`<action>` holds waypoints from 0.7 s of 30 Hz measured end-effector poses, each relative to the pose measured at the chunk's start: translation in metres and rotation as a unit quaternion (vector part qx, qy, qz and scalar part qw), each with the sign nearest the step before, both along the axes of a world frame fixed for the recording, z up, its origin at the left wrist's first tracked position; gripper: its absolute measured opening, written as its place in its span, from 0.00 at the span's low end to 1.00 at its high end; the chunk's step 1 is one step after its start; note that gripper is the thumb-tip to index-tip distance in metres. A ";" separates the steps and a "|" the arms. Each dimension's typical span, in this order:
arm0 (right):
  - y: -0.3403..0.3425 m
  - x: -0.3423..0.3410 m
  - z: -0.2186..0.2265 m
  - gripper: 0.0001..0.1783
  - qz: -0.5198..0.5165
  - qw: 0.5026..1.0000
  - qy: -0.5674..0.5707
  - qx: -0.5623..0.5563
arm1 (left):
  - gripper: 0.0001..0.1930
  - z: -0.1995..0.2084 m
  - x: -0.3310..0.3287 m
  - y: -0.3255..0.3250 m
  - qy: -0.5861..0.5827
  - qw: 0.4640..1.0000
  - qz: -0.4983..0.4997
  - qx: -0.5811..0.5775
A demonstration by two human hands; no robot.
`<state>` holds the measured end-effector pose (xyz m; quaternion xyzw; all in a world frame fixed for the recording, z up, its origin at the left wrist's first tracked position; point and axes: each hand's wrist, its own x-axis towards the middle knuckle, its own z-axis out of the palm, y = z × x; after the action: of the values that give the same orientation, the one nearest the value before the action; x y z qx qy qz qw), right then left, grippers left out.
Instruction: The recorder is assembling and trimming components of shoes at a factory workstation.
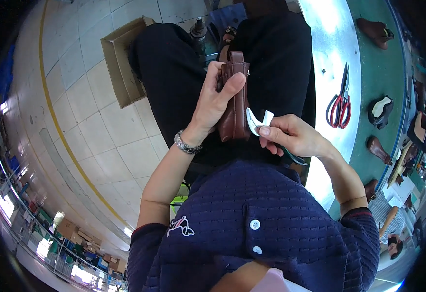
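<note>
My left hand [213, 104] is closed around a brown leather boot [234, 114], its thumb lying across the boot's side. The boot stands lengthwise over my lap, with a pull loop at its far end. Close to the boot's right side, my right hand [291, 136] grips a small hammer-like tool [257, 121]. Its white head has one curved, pointed end and one blunt end; a dark handle end shows below my fingers. The curved end is beside the boot, and whether it touches the leather I cannot tell.
Red-handled scissors [339, 109] lie on the metal bench top [332, 29] at my right. Beyond it, several brown boots [374, 33] and a black shoe [380, 112] rest on a green surface. An open cardboard box [118, 68] sits left of my knees. Another person [392, 224] is at far right.
</note>
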<state>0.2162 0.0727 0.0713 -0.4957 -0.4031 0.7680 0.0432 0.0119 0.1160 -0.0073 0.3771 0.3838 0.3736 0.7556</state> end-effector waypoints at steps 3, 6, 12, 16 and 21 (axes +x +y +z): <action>-0.001 -0.001 0.001 0.32 0.045 0.999 -0.005 -0.005 | 0.27 0.007 0.002 -0.002 -0.003 0.997 0.040 -0.060; 0.001 -0.005 0.005 0.35 0.092 0.996 0.002 0.004 | 0.23 0.012 0.005 -0.007 0.027 0.997 0.058 -0.046; 0.015 -0.005 0.016 0.36 0.195 0.976 -0.056 0.084 | 0.21 0.018 0.008 -0.011 0.069 0.995 0.067 -0.018; 0.026 -0.013 0.031 0.35 0.300 0.929 -0.140 0.163 | 0.21 0.017 0.007 -0.011 0.072 0.995 0.069 -0.013; 0.011 -0.022 0.028 0.34 0.221 0.947 -0.149 0.182 | 0.20 0.015 0.005 -0.010 0.064 0.994 0.086 -0.031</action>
<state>0.1938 0.0835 0.0995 -0.4866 -0.6372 0.5895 -0.0987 0.0166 0.1064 0.0082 0.3419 0.4736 0.4002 0.7061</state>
